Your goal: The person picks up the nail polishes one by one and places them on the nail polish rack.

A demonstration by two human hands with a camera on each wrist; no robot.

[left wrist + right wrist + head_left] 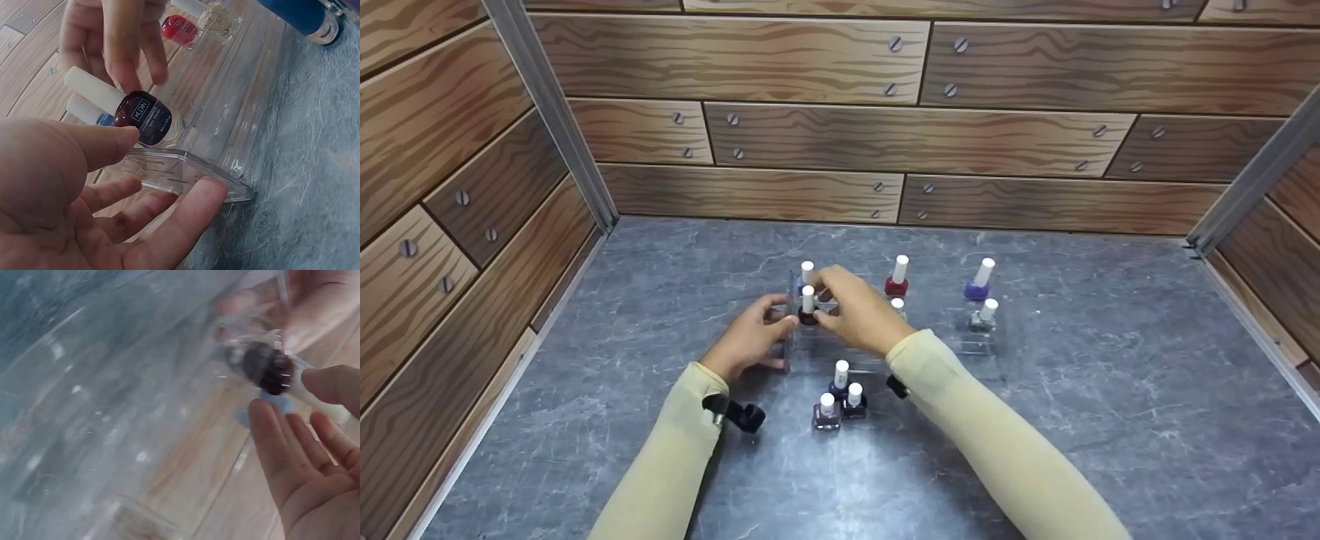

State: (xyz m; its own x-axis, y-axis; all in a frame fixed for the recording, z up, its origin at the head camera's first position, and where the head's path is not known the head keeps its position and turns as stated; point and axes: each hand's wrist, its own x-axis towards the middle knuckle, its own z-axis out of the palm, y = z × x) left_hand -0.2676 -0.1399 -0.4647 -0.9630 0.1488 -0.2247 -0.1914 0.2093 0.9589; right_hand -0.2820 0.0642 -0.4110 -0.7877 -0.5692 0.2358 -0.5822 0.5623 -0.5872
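Note:
A dark red nail polish bottle [808, 309] with a white cap stands on a step of the clear plastic rack [978, 348], at its left end. My left hand [751, 334] holds the rack's left side panel [185, 163], the thumb at its edge beside the bottle and the other fingers along its outer face. Around the cap, my right hand [861, 309] has its thumb and fingers spread, with the thumb [332, 385] close to the cap. Behind the dark red bottle is a light blue bottle [104, 118], partly hidden.
A red bottle [896, 285] and a purple bottle [977, 290] stand on the rack's back step, with a glittery clear bottle [983, 321] before the purple one. Three dark bottles, among them a front one [826, 416], stand on the grey marbled table [1110, 420] before the rack.

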